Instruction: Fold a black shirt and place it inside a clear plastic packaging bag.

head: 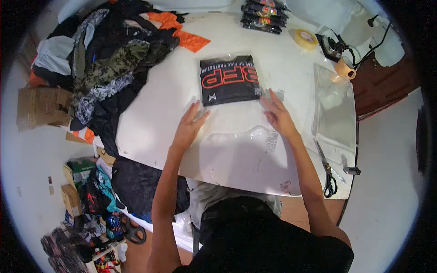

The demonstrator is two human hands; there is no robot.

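Observation:
A folded black garment (230, 80) in clear plastic lies flat on the white table (160, 112), with large red-outlined lettering facing up. Just below its near left corner is my left hand (187, 124), fingers apart and holding nothing. My right hand (278, 114) is by the near right corner, its fingers spread and thumb apart. Whether its fingertips touch the plastic wrapping is hard to tell. Between my forearms, a shiny clear film (252, 131) with small print seems to cover the tabletop.
Piled clothes (116, 65) cover the table's left side, beside a cardboard box (44, 105). Stacked black packages (264, 17) stand at the back. To the right are packing tape (305, 39), an iron (331, 46), an orange mug (344, 67), clear plastic bags (334, 105) and scissors (328, 174).

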